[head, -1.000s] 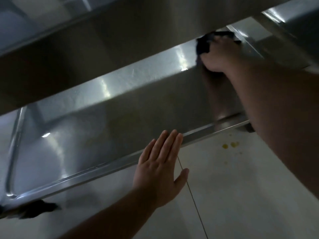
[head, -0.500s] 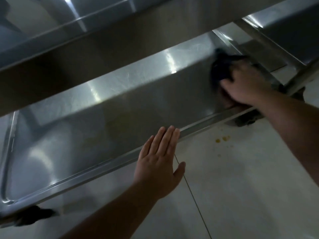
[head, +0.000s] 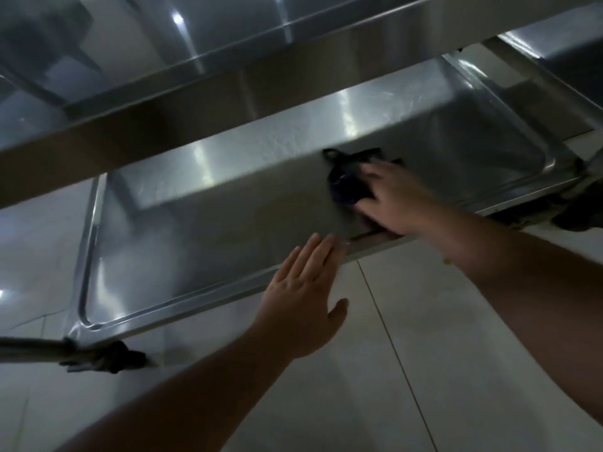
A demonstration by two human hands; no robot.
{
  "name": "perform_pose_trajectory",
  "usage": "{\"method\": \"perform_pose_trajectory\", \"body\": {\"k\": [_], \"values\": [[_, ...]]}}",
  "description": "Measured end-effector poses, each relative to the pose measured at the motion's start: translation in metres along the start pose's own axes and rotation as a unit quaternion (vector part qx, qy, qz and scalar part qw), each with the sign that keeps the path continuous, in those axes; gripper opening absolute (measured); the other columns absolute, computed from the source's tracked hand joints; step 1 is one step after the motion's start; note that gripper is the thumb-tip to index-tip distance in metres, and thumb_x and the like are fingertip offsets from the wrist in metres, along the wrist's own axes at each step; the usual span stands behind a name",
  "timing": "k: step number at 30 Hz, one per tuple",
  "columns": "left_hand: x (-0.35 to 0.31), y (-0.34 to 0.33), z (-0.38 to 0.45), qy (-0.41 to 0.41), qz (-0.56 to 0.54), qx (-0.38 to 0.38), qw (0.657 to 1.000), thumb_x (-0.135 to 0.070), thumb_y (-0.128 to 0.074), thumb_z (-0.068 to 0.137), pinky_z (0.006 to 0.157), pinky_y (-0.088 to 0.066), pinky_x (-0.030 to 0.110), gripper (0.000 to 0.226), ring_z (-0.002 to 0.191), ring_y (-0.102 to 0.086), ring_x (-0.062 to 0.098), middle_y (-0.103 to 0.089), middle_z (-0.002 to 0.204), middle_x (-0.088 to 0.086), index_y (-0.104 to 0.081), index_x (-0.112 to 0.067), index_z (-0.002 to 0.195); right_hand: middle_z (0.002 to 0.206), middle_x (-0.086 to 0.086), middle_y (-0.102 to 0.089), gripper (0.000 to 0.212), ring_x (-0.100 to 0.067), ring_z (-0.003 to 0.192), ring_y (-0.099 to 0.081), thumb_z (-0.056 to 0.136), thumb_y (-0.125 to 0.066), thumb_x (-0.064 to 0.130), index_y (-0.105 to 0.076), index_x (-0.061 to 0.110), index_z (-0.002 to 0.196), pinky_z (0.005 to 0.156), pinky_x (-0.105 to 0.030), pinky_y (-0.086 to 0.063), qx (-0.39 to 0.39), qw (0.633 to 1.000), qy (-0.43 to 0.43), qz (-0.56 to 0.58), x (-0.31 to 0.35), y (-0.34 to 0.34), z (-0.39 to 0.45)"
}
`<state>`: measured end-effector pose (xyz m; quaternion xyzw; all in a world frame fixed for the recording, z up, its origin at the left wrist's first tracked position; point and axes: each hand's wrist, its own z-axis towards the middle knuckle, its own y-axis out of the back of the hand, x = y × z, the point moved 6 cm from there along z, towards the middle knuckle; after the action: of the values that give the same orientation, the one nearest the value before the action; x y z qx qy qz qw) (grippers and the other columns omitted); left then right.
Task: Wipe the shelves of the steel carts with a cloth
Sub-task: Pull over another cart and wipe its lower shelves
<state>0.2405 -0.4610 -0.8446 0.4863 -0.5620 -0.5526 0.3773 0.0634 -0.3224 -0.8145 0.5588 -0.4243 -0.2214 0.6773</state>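
Sliding leftward since before: right hand (head: 396, 199), cloth (head: 349, 182)

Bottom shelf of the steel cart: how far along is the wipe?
Done: cannot tell; no wiped patch stands out. In hand: the right hand presses a dark crumpled cloth on the bottom steel shelf, right of its middle; the left hand lies flat at its front rim. Left: probably the shelf's left half and the upper steel shelf.

On the lower shelf (head: 202, 243) lies the cloth (head: 347, 185) under the right hand (head: 396, 203). The left hand (head: 303, 288) rests on the shelf's front rim, left of it. An upper shelf (head: 182, 93) sits above.
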Motion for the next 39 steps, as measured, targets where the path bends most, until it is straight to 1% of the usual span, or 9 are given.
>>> {"method": "perform_pose_trajectory", "body": {"k": [3,6,8,15,20,25,29,32,39], "values": [[0.052,0.0,-0.046,0.022,0.044,-0.009,0.999,-0.063,-0.037,0.101,0.133,-0.007,0.042,0.088,0.162,0.011,0.014,0.007,0.177,-0.004,0.002,-0.026,0.17,0.137,-0.023,-0.059,0.05,-0.043,0.122,-0.056,0.097,-0.052,0.041,-0.062,0.008,0.133,0.101,-0.047,-0.046,-0.085,0.978,-0.183,-0.049,-0.083,0.033,-0.014],[0.096,-0.006,-0.092,0.088,0.065,-0.012,0.994,-0.067,-0.038,0.101,0.132,-0.007,0.044,0.092,0.163,0.007,0.02,0.006,0.178,0.0,0.002,-0.021,0.17,0.154,-0.025,-0.039,0.071,-0.044,0.141,-0.036,0.096,-0.032,0.053,-0.044,0.006,0.148,0.114,-0.056,-0.033,-0.067,0.911,-0.399,-0.078,-0.155,0.051,-0.039],[0.108,-0.013,-0.111,0.114,0.07,-0.012,0.991,-0.067,-0.042,0.1,0.131,-0.006,0.044,0.096,0.164,0.005,0.023,0.005,0.178,0.003,0.001,-0.018,0.17,0.16,-0.022,-0.03,0.074,-0.042,0.147,-0.027,0.095,-0.028,0.053,-0.039,0.009,0.153,0.119,-0.057,-0.027,-0.054,0.89,-0.448,-0.071,-0.149,0.046,-0.035],[0.107,-0.019,-0.115,0.113,0.075,-0.011,0.991,-0.066,-0.046,0.097,0.13,-0.005,0.047,0.1,0.164,0.003,0.025,0.0,0.178,0.007,0.001,-0.014,0.169,0.145,-0.012,-0.052,0.055,-0.034,0.134,-0.044,0.091,-0.045,0.043,-0.058,0.019,0.139,0.111,-0.042,-0.037,-0.023,0.995,-0.084,-0.056,0.105,-0.036,0.033],[0.111,-0.015,-0.118,0.11,0.071,0.003,0.991,-0.07,-0.034,0.101,0.132,-0.004,0.045,0.095,0.163,0.012,0.02,0.005,0.177,0.004,0.011,-0.021,0.168,0.165,-0.001,-0.032,0.06,-0.024,0.153,-0.021,0.096,-0.044,0.051,-0.043,0.031,0.154,0.123,-0.046,-0.018,0.082,0.985,0.155,0.004,0.216,-0.075,0.03],[0.113,-0.014,-0.119,0.109,0.079,-0.008,0.991,-0.069,-0.038,0.1,0.13,-0.004,0.045,0.096,0.164,0.004,0.022,0.0,0.178,0.005,0.004,-0.017,0.169,0.14,-0.015,-0.057,0.06,-0.038,0.124,-0.056,0.088,-0.046,0.047,-0.058,0.017,0.138,0.102,-0.044,-0.049,-0.019,0.998,-0.057,-0.006,0.052,-0.012,0.057],[0.11,-0.019,-0.116,0.107,0.064,-0.011,0.992,-0.073,-0.037,0.099,0.13,-0.003,0.044,0.097,0.164,0.004,0.021,0.0,0.178,0.003,0.002,-0.019,0.17,0.147,-0.028,-0.049,0.08,-0.046,0.134,-0.047,0.087,-0.022,0.054,-0.05,0.004,0.142,0.114,-0.054,-0.039,-0.064,0.952,-0.291,-0.076,-0.119,0.036,0.042],[0.111,-0.018,-0.118,0.112,0.055,-0.013,0.992,-0.073,-0.038,0.098,0.13,-0.003,0.044,0.097,0.164,0.004,0.019,-0.001,0.178,0.001,0.001,-0.02,0.17,0.16,-0.023,-0.032,0.079,-0.045,0.146,-0.03,0.09,-0.023,0.055,-0.037,0.01,0.154,0.12,-0.057,-0.026,-0.061,0.909,-0.408,-0.064,-0.138,0.037,0.05],[0.112,-0.014,-0.119,0.112,0.045,-0.003,0.993,-0.072,-0.044,0.096,0.13,-0.004,0.042,0.1,0.164,0.002,0.019,-0.003,0.178,0.001,0.0,-0.02,0.17,0.145,-0.007,-0.056,0.061,-0.034,0.135,-0.049,0.097,-0.038,0.056,-0.051,0.021,0.145,0.109,-0.043,-0.042,-0.036,0.995,-0.088,0.014,0.119,-0.035,0.138]]}}
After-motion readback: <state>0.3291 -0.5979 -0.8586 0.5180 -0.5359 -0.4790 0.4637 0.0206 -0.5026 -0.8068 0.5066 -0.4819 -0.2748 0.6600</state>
